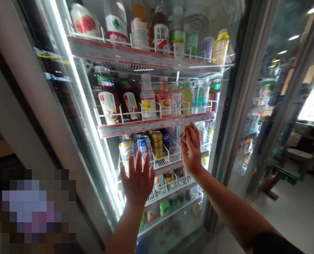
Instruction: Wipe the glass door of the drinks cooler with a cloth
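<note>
A glass-fronted drinks fridge fills the middle of the view, its glass door [172, 215] in front of the shelves. My left hand [138, 178] is raised to the glass with fingers spread, holding nothing, in front of a lower shelf of cans. Whether its palm touches the glass I cannot tell. Farther right, my right hand [191, 151] presses a crumpled pale cloth [182, 137] to the glass, just below the edge of the middle shelf [157, 124]. The hand covers much of the cloth.
Behind the glass stand bottles [116, 26] on the upper shelves and cans [157, 144] lower down. A metal door frame [233, 116] runs along the right, with another fridge beyond. A stool [300, 154] stands on the floor at far right.
</note>
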A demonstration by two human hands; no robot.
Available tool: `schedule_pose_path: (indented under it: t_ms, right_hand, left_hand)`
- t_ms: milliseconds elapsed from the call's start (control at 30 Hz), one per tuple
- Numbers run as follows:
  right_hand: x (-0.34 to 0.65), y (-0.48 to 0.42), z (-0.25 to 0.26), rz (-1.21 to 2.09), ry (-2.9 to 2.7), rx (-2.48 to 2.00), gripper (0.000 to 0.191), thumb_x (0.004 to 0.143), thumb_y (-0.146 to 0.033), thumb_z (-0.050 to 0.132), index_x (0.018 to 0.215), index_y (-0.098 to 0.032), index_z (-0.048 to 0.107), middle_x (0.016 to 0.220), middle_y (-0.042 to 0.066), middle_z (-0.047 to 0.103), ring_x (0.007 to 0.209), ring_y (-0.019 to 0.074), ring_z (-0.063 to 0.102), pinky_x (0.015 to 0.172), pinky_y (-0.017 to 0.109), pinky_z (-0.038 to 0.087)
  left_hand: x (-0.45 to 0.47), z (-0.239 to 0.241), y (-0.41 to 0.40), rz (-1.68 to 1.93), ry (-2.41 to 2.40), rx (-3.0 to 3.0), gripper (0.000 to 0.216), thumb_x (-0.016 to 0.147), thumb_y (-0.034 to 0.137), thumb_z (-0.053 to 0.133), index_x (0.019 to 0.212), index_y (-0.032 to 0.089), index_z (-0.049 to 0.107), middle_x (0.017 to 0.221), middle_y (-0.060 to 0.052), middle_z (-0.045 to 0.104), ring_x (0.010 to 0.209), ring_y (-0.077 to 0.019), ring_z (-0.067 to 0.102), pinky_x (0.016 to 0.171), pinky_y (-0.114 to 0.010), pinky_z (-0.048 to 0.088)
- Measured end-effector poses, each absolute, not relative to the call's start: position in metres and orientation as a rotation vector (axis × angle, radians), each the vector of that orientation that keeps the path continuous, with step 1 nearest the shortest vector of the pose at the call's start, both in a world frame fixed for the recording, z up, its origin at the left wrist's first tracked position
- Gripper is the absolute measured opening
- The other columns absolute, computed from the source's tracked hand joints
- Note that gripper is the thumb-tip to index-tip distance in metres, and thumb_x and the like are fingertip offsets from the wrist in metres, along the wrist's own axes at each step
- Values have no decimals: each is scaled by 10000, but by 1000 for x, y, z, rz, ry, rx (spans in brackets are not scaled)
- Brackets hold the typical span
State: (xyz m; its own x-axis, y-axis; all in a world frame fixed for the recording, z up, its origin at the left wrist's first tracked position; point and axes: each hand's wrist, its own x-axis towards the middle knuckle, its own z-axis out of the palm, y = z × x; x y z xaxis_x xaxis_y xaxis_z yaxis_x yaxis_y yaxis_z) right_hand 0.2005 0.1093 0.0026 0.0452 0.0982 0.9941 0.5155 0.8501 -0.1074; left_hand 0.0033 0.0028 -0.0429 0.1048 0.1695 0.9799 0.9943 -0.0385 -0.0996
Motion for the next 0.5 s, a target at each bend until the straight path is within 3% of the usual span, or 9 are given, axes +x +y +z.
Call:
schedule_pose_path:
  t_ms: [167, 300, 400, 500]
  right_hand:
    - [186, 96, -13, -373, -1629, -471, 728, 1022, -182, 530, 1613, -452, 204, 1613, -33, 449, 1560, 306, 295, 1248, 613, 381]
    - [182, 99, 13, -351, -1532, -484, 732, 1032, -168, 512, 1608, -479, 184, 1639, -47, 404, 1570, 291, 273, 1259, 613, 361]
    - [177, 94, 16, -377, -1550, -476, 725, 1030, -160, 501, 1621, -438, 186, 1632, -26, 419, 1575, 274, 264, 1262, 584, 369]
    - [173, 92, 10, -469, -1633, -449, 728, 1008, -169, 537, 1630, -377, 223, 1570, 5, 511, 1559, 265, 305, 1245, 547, 405]
  left_hand:
    - [4, -38, 0, -973, -1214, -1339, 779, 960, 257, 639, 1630, 233, 242, 1681, -85, 265, 1597, -244, 110, 1317, -466, 18]
    - [2, -37, 2, -980, -1228, -1340, 788, 956, 273, 650, 1629, 269, 241, 1695, -61, 216, 1598, -242, 108, 1318, -460, 20]
    - [-1, -39, 6, -986, -1207, -1340, 809, 936, 286, 674, 1626, 266, 251, 1692, -64, 225, 1598, -239, 112, 1316, -468, 24]
    - [-5, -43, 9, -1066, -1229, -1388, 813, 914, 309, 691, 1611, 339, 273, 1690, -9, 234, 1592, -248, 146, 1314, -493, 27]
